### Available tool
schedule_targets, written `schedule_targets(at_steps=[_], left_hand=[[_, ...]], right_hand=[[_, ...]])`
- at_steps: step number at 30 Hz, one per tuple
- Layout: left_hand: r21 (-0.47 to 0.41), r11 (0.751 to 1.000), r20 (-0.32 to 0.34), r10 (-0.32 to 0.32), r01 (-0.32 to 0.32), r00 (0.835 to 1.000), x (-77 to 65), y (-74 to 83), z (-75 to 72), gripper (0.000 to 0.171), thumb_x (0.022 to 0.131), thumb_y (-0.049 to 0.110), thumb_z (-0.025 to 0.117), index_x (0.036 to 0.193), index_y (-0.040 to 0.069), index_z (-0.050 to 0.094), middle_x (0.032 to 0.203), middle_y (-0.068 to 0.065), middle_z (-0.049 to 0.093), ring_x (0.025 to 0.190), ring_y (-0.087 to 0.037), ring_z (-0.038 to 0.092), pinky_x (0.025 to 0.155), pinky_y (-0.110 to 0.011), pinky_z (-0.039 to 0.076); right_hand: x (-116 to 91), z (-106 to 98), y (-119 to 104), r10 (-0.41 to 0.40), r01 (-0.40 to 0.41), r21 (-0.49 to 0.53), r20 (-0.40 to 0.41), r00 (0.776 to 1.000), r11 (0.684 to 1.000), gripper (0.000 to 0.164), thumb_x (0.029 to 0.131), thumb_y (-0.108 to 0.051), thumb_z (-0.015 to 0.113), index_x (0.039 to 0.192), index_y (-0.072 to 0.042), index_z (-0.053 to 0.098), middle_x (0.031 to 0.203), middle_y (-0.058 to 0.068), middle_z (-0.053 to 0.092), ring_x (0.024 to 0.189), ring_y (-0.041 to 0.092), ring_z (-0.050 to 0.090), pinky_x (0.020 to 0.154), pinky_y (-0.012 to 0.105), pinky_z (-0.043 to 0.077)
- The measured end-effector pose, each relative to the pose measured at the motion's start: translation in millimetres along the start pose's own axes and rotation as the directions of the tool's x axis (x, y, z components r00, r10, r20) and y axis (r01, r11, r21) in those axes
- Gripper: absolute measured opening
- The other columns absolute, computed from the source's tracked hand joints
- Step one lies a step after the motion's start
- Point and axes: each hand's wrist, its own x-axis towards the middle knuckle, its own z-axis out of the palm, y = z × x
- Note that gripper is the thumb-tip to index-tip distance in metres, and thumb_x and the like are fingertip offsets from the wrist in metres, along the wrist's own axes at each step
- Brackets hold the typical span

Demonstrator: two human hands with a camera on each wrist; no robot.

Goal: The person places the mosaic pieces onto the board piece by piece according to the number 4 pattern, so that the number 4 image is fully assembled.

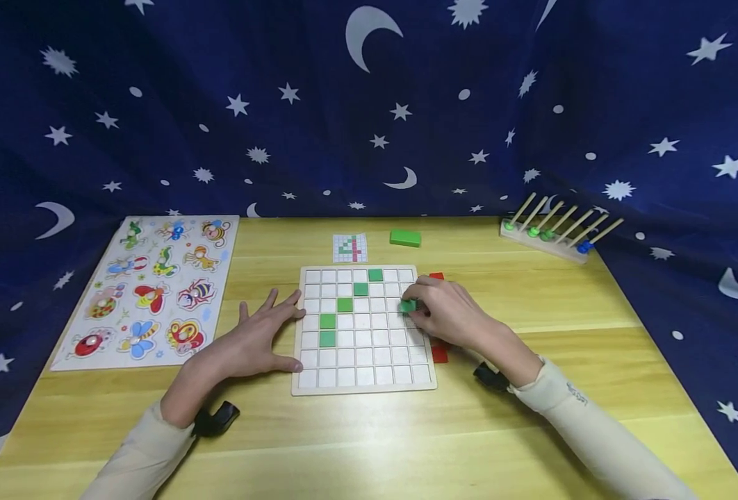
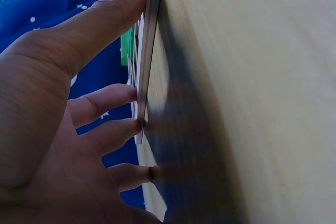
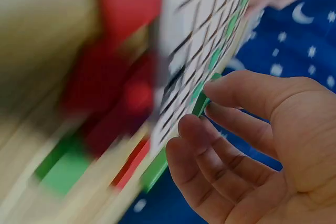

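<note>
A white gridded board [image 1: 364, 377] lies flat on the table, with several green square tiles [image 1: 345, 305] set in a slanting line of its cells. My left hand [image 1: 250, 340] touches the board's left edge with thumb and fingertips, fingers spread; in the left wrist view the thumb [image 2: 105, 19] rests at the rim. Over the board's right columns, my right hand [image 1: 453, 312] pinches another green tile [image 1: 408, 305] between thumb and fingertips. That tile is partly hidden by the fingers in the right wrist view. Red tiles [image 1: 439, 355] lie beside the board, partly under my right hand.
Behind the board lie a small card with a coloured grid pattern [image 1: 349, 248] and a green block [image 1: 405, 238]. An insect puzzle board [image 1: 222, 239] covers the table's left side. A peg rack with beads [image 1: 544, 243] stands at the back right, before a starry curtain [image 1: 319, 139].
</note>
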Motion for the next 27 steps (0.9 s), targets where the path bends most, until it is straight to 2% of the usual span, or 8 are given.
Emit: schedule_targets(at_steps=[5,10,14,19,23,27], left_hand=[[-0.005,1.000,0.000,0.003,-0.003,1.000,-0.4,-1.3,0.1,0.085,0.071,0.045,0.089,0.142,0.014,0.053,0.165,-0.007,0.020,0.150,-0.042,0.002,0.101,-0.081,-0.008],[-0.008,1.000,-0.006,0.004,-0.004,1.000,-0.7,-2.7,0.3,0.085,0.071,0.044,0.089,0.141,0.014,0.053,0.165,-0.008,0.020,0.150,-0.043,0.002,0.101,-0.081,-0.008],[-0.009,1.000,-0.007,0.002,-0.002,1.000,-0.5,-3.1,1.1,0.085,0.071,0.045,0.089,0.141,0.015,0.053,0.165,-0.007,0.020,0.150,-0.043,0.002,0.101,-0.080,-0.008],[-0.011,1.000,-0.002,0.006,-0.006,1.000,1.2,-0.7,3.2,0.084,0.071,0.045,0.089,0.141,0.015,0.053,0.165,-0.007,0.020,0.150,-0.042,0.002,0.102,-0.080,-0.008],[-0.011,1.000,0.000,0.007,-0.007,1.000,1.1,0.9,2.5,0.085,0.072,0.045,0.089,0.141,0.014,0.053,0.165,-0.008,0.020,0.150,-0.043,0.002,0.102,-0.080,-0.008],[-0.005,1.000,-0.008,0.007,-0.007,1.000,-0.4,0.8,0.7,0.085,0.071,0.044,0.089,0.141,0.014,0.053,0.165,-0.008,0.021,0.150,-0.043,0.003,0.102,-0.080,-0.007]], right_hand=[[-11,-9,31,0.117,-0.117,-0.008,0.002,0.993,0.993,0.022,0.080,-0.002,0.078,0.101,-0.006,0.075,0.090,0.003,0.066,0.070,0.016,0.059,0.060,0.032,0.049],[-18,-9,48,0.155,-0.155,-0.022,0.009,0.988,0.988,0.021,0.079,-0.001,0.076,0.100,-0.004,0.075,0.086,0.005,0.064,0.066,0.016,0.055,0.058,0.033,0.046],[-23,-9,52,0.173,-0.172,-0.035,0.011,0.985,0.984,0.021,0.080,-0.001,0.076,0.101,-0.003,0.075,0.085,0.005,0.064,0.068,0.017,0.051,0.059,0.034,0.044],[-40,-17,53,0.192,-0.192,-0.063,-0.007,0.981,0.979,0.021,0.081,-0.005,0.075,0.102,-0.004,0.074,0.088,0.005,0.066,0.070,0.017,0.055,0.062,0.037,0.048],[-55,-22,52,0.204,-0.200,-0.078,0.043,0.978,0.977,0.027,0.078,-0.012,0.079,0.103,-0.005,0.073,0.090,0.003,0.067,0.072,0.017,0.055,0.065,0.041,0.049],[-59,-19,53,0.204,-0.198,-0.075,0.079,0.976,0.977,0.029,0.076,-0.014,0.081,0.103,-0.007,0.074,0.089,0.001,0.065,0.072,0.017,0.052,0.066,0.040,0.047]])
